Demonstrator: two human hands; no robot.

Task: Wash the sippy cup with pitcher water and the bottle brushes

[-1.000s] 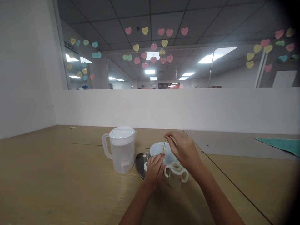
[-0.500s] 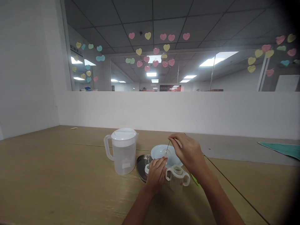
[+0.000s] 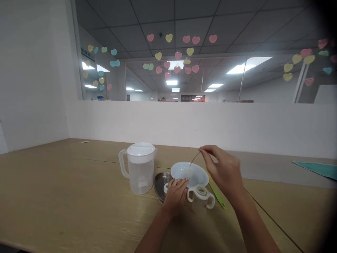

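A lidded pitcher [image 3: 141,174] stands left of a metal tray [image 3: 158,187], which the left hand [image 3: 174,196] partly hides; a two-handled bottle [image 3: 200,203] and green handle [image 3: 219,198] sit near a pale bowl [image 3: 202,178]. Over it slants a thin, slightly bent rod [image 3: 194,159], pinched in the right hand's [image 3: 223,167] fingers; the left fingers' grip, I cannot tell.

A: Are you reading anything on the pitcher's [image 3: 141,170] label [image 3: 143,184]?
B: Nothing — it is showing only as a pale patch.
A: And is the sign [image 3: 87,55] behind the glass [image 3: 152,21] giving you more?
B: It is coming out too small — I'm making out no words anywhere.
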